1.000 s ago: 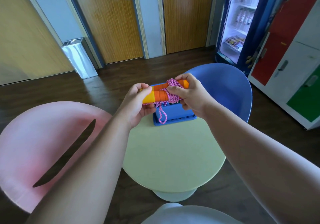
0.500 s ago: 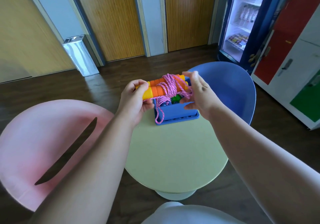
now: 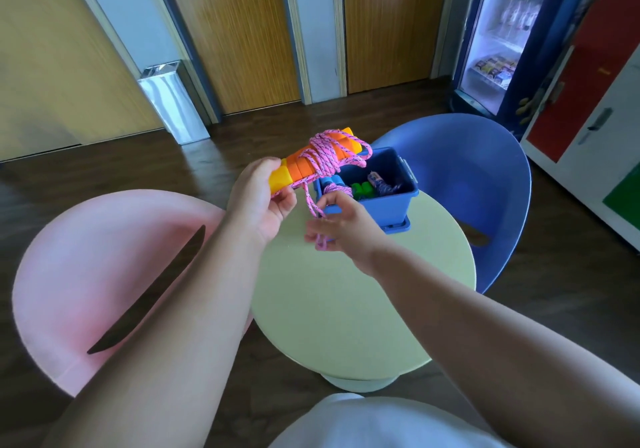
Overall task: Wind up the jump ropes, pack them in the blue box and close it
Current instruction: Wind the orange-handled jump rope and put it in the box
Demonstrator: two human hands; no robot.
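My left hand [image 3: 260, 195] grips the yellow end of the orange jump rope handles [image 3: 304, 165], which point up and away. Pink rope [image 3: 325, 155] is wound around them in several turns. A loose loop of that rope hangs down into my right hand [image 3: 341, 224], whose curled fingers hold it just in front of the blue box [image 3: 388, 198]. The box stands open on the far side of the round pale green table [image 3: 353, 295]. Inside it lie other ropes with green and blue handles.
A pink chair [image 3: 104, 274] stands to the left of the table and a blue chair [image 3: 474, 177] behind it on the right. Wooden doors, a metal bin [image 3: 173, 101] and a drinks fridge [image 3: 495, 42] line the far wall. The box lid is not visible.
My right hand has left the wound bundle, dropped lower and taken hold of the hanging rope loop. The handles have tilted up and away in my left hand.
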